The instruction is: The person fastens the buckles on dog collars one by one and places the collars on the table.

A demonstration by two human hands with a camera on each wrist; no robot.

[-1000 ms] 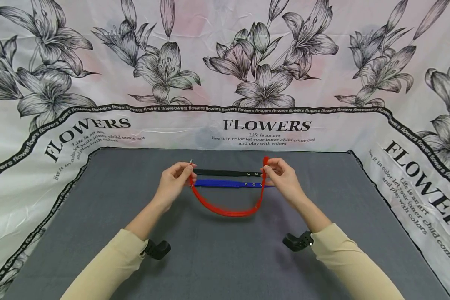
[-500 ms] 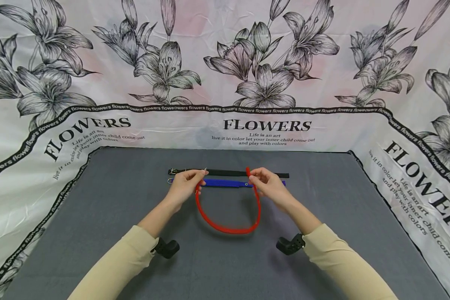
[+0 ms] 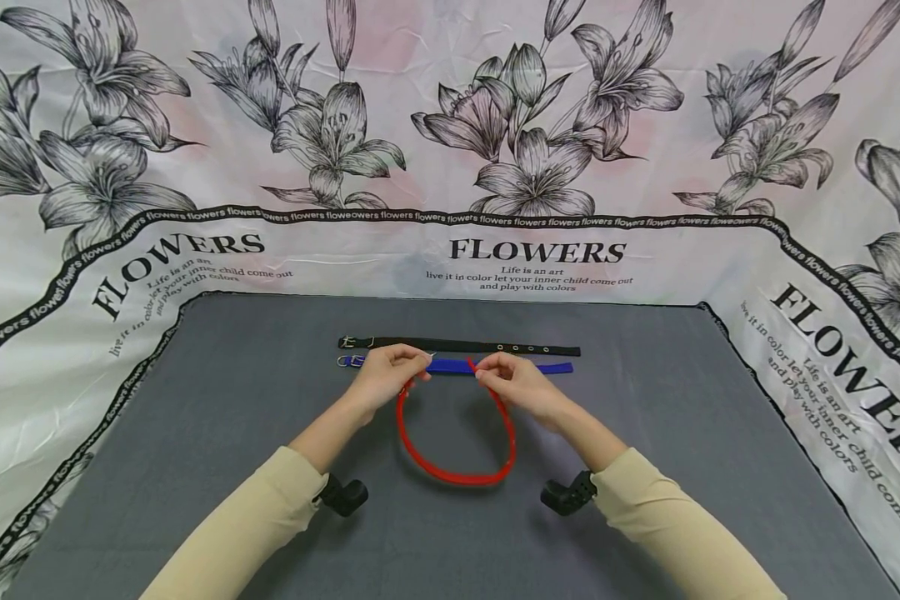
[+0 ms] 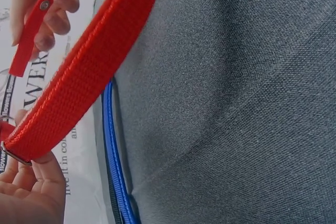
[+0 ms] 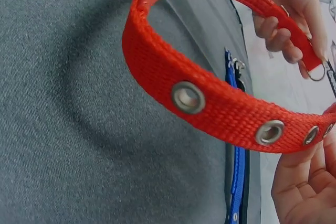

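A red webbing collar hangs in a rounded loop between my two hands, its ends close together at the top. My left hand pinches the buckle end, where a metal ring shows in the right wrist view. Opposite it, my right hand pinches the plain tongue end. Metal eyelets run along that side of the strap in the right wrist view. The left wrist view shows the wide padded part of the red collar with both hands beyond it.
Behind the hands lie a black collar and, nearer, a blue collar, both straight and side by side on the grey cloth. A white flower-printed sheet rises around the table's back and sides.
Both hands have drawn closer together and toward me, the right moving left and the left moving right. The red collar has gone from a wide sag to a nearly closed loop.
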